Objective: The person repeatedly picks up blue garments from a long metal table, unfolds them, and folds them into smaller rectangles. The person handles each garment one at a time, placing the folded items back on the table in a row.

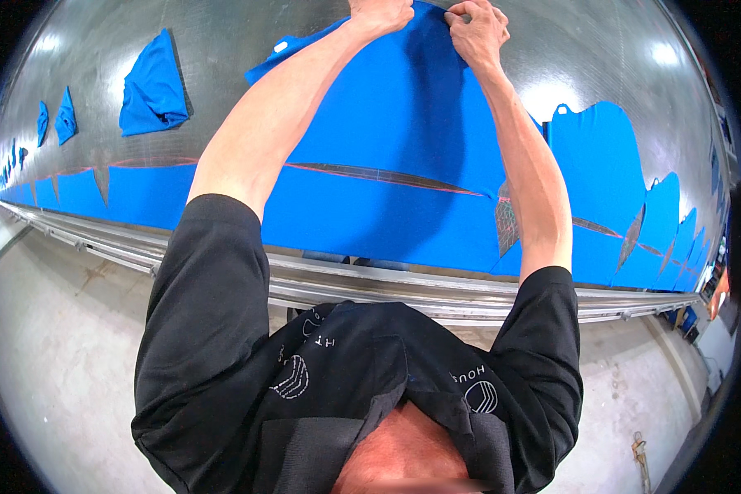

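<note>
A large cut piece of blue fabric (362, 123) lies on the long dark table, directly before me. At its far edge my left hand (383, 15) is closed, its fingertips on the cloth; the frame's top edge cuts off part of this hand. Just to the right, my right hand (477, 31) pinches the same far edge between thumb and fingers. A small white tag (281, 47) sits on the fabric's upper left corner. Along the near side runs a blue fabric strip (346, 218), separated from the piece by a narrow gap with reddish lines.
A folded blue fabric piece (154, 86) lies left on the dark table (222, 49), with smaller blue scraps (65, 117) beyond it. More cut blue panels (597, 156) extend along the right, one bearing a white tag (562, 109). A metal rail (387, 288) borders the table's near edge.
</note>
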`<state>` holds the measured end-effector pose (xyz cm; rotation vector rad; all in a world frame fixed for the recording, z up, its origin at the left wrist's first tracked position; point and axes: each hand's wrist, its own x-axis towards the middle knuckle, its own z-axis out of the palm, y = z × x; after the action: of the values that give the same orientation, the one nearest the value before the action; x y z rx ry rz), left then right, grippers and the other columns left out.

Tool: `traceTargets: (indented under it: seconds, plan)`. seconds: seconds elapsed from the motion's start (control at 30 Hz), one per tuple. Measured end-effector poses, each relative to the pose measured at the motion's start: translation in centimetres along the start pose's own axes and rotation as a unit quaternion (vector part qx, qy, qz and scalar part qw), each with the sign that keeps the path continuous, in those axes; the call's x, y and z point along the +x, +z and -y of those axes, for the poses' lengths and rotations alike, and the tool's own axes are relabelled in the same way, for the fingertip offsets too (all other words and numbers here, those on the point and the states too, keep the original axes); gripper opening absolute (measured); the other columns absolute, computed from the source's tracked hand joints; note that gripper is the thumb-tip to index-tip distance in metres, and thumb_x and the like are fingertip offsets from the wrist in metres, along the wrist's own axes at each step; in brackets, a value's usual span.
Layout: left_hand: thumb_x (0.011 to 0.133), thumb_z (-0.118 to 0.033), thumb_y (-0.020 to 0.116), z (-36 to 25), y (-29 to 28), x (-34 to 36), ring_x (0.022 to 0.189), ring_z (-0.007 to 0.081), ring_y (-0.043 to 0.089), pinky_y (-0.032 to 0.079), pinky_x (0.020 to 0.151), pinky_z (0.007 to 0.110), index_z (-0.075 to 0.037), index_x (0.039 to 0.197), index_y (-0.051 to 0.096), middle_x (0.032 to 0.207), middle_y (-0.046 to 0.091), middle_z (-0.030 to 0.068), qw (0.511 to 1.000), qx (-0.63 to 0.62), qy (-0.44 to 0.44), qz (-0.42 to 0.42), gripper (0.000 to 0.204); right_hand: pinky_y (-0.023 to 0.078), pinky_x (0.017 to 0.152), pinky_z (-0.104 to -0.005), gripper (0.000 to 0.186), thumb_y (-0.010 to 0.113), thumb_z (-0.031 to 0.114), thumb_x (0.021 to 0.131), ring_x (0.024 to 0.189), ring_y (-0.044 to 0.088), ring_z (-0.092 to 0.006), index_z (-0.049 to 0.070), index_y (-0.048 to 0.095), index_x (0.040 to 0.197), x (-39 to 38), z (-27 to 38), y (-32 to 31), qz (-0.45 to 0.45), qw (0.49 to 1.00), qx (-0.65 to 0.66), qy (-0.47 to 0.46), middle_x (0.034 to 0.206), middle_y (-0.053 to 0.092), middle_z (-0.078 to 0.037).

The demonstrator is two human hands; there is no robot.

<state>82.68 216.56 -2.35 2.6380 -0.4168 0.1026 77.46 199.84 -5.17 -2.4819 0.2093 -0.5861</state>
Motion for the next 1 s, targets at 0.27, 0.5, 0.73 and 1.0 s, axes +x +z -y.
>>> traceTargets:
  seconds: [0.27,0.5,0.73,1.0]
  plan:
    - [0.081,-0.019,0.061,0.0,0.4,0.2,0.107,0.0345,0.058,0.049,0.084,0.055,-0.011,0.086,0.07,0.101,0.063,0.0103,1.0,0.026,-0.002,-0.006,0.013,0.037,0.097,-0.0443,0.004,0.07,0.017,0.071,0.113,0.051,-0.0285,0.013,0.071,0.073,-0.1,0.1,0.2,-0.011,1.0,-0.008,0.001,0.113,0.065,-0.002]
    - [0.081,-0.019,0.062,-0.2,0.1,0.2,0.107,0.0344,0.058,0.049,0.084,0.055,-0.011,0.086,0.07,0.102,0.062,0.0112,0.999,0.031,-0.003,-0.009,0.013,0.037,0.097,-0.0442,0.004,0.069,0.016,0.072,0.113,0.052,-0.0285,0.012,0.069,0.072,-0.1,0.1,0.2,-0.013,1.0,-0.004,0.003,0.113,0.065,-0.003]
    - [0.083,-0.017,0.061,1.2,-0.5,1.1,0.094,0.0305,0.065,0.052,0.081,0.046,-0.007,0.089,0.07,0.095,0.069,0.0113,0.991,-0.135,-0.02,0.0,0.014,0.028,0.111,-0.0466,0.04,0.071,0.019,0.077,0.133,0.039,-0.0338,0.011,0.063,0.115,-1.2,2.4,-1.0,-0.04,0.998,0.005,-0.048,0.136,0.05,-0.018]
    - [0.088,-0.009,0.062,7.3,-6.0,-2.7,0.074,0.0142,0.065,0.053,0.071,0.03,-0.002,0.096,0.066,0.083,0.07,0.0075,0.938,-0.305,-0.012,-0.165,0.012,0.011,0.113,-0.0638,0.064,0.054,0.052,0.091,0.146,0.014,-0.0394,0.021,0.042,0.145,-15.1,11.5,-1.7,0.192,0.945,-0.04,-0.26,0.156,0.027,-0.008]
